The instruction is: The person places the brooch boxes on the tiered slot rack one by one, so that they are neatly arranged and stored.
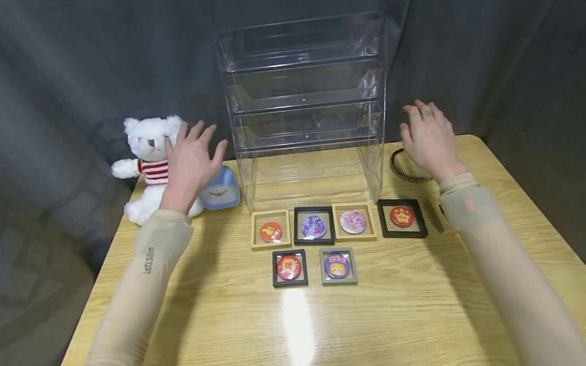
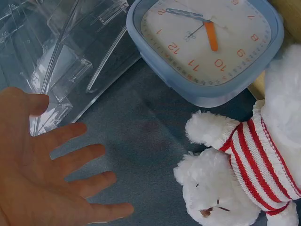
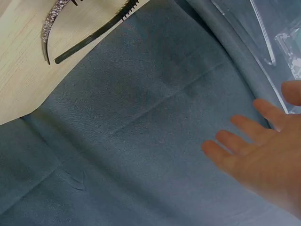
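My left hand is raised with its fingers spread, holding nothing. In the head view it overlaps a white teddy bear in a red-striped sweater and sits beside a blue alarm clock. On the other side, my right hand hovers with fingers extended, near a dark headband that shows textured trim and teeth in the right wrist view. Between both hands stands a clear plastic rack with several tiers. The left wrist view shows the left palm with fingers apart, next to the rack.
In front of the rack lie several small square frames with round badges: a wooden one, black ones and a grey-green one. They rest on a wooden table. A dark curtain hangs behind.
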Action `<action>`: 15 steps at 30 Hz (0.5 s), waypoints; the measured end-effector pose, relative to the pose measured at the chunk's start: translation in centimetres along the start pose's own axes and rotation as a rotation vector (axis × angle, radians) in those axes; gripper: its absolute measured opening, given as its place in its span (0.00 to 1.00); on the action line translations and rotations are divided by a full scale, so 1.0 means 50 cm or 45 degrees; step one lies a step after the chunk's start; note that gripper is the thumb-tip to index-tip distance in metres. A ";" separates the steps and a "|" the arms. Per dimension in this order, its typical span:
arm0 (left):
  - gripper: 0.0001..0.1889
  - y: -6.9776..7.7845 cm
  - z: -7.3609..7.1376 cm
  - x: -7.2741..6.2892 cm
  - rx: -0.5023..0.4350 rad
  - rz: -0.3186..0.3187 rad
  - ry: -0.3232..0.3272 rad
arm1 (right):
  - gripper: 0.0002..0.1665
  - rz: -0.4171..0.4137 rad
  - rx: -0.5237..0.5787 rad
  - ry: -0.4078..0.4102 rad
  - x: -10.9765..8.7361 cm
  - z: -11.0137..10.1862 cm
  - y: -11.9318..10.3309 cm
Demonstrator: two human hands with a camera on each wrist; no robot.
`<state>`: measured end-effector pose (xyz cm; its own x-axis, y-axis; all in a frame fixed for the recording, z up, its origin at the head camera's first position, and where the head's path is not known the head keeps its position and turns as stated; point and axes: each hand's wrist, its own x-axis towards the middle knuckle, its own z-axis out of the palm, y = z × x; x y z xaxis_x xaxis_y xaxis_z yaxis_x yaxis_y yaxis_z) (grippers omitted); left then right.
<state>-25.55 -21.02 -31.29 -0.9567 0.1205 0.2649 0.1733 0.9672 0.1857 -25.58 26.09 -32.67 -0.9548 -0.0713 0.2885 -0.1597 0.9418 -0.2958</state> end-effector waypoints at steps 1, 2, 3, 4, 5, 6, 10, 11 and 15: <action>0.33 0.000 0.000 0.000 0.006 0.006 0.001 | 0.32 0.003 0.004 -0.001 -0.001 -0.001 0.001; 0.33 0.000 0.000 0.001 0.008 0.013 -0.005 | 0.32 0.005 0.009 -0.005 -0.001 -0.002 0.002; 0.33 0.000 0.001 0.001 0.008 0.024 -0.004 | 0.32 0.004 0.014 -0.012 -0.002 -0.003 0.004; 0.32 0.000 0.004 0.001 -0.002 0.034 0.002 | 0.32 0.004 0.022 -0.021 -0.003 -0.005 0.005; 0.32 0.000 0.007 0.002 -0.015 0.047 0.015 | 0.32 -0.001 0.026 -0.027 -0.004 -0.006 0.007; 0.32 0.000 0.011 0.002 -0.042 0.057 0.027 | 0.32 -0.006 0.036 -0.033 -0.006 -0.009 0.009; 0.30 0.006 0.033 0.001 -0.250 0.108 0.084 | 0.33 -0.036 0.106 -0.069 -0.020 -0.020 0.025; 0.30 0.009 0.039 0.000 -0.302 0.124 0.091 | 0.33 -0.047 0.133 -0.077 -0.025 -0.023 0.032; 0.30 0.022 0.069 -0.006 -0.440 0.175 0.087 | 0.35 -0.055 0.276 -0.150 -0.053 -0.034 0.072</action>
<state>-25.86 -19.20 -34.43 -0.9033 0.2174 0.3698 0.3786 0.8093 0.4490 -23.19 30.24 -32.95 -0.9665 -0.1598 0.2011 -0.2391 0.8454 -0.4776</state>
